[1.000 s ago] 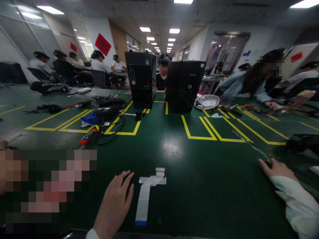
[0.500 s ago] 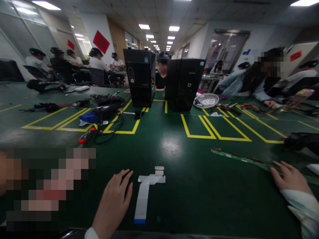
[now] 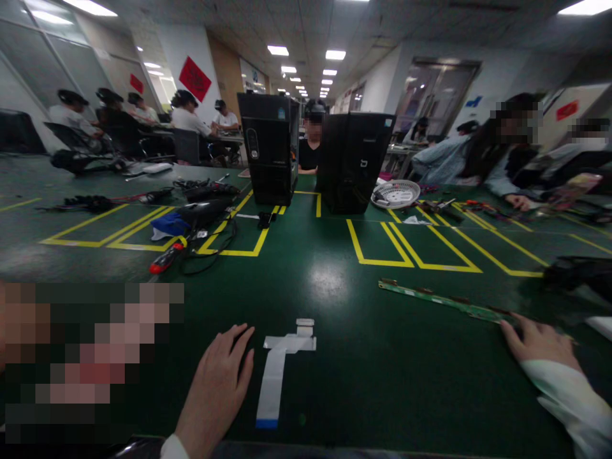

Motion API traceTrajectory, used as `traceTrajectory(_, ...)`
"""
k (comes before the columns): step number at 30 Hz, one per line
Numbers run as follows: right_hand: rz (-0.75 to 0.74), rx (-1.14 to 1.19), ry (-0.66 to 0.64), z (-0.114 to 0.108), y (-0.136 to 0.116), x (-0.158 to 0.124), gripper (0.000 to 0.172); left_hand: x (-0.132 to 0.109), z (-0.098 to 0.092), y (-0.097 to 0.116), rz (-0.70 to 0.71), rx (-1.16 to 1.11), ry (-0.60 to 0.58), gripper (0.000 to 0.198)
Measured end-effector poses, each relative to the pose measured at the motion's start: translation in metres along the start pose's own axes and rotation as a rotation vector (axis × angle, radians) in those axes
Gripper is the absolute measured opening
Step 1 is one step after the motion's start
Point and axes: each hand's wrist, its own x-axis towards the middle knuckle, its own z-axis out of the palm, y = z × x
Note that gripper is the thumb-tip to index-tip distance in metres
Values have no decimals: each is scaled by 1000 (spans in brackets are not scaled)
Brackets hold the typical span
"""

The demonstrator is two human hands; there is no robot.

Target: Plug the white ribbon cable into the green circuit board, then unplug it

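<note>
My left hand (image 3: pixel 218 382) rests on the table with its fingers stretched out and nothing in them. Just right of its fingertips lies a white ribbon cable (image 3: pixel 271 389) with a blue end toward me and a crosswise piece and connector at its far end. On the right, my right hand (image 3: pixel 542 347) has its thumb and fingers about the near end of a long, narrow green circuit board (image 3: pixel 430 297). The board's other end points left and away from me. My right fingers partly hide its near end.
Two black computer towers (image 3: pixel 265 150) stand at the back. A red-and-black screwdriver (image 3: pixel 167 256), a blue-and-black bundle with a cable (image 3: pixel 205 215) and a white basket (image 3: pixel 396 193) lie beyond my hands. Yellow tape (image 3: pixel 382 262) marks the green table. Other people sit around; an area at left is pixelated.
My right hand has moved left, and the green circuit board has shifted left with it. My left hand and the ribbon cable have stayed nearly where they were.
</note>
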Motion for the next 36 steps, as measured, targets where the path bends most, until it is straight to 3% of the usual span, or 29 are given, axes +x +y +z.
traceTrajectory(4, -138, 45, -106, -18, -55, -18, 56, 0, -1, 0, 17, 9, 9, 44)
traceTrajectory(11, -367, 72, 120, -23, -156, -63, 58, 1, 1, -2, 38, 13, 17, 43)
traceTrajectory(18, -583, 158, 104, -62, -246, -97, 63, 1, 1, -2, 38, 15, 11, 43)
traceTrajectory(28, -665, 154, -78, -104, -314, -115, 49, 2, 1, -1, 35, -8, 22, 43)
traceTrajectory(36, -774, 216, -87, -106, -325, -114, 48, 2, 0, -1, 35, -7, 10, 43)
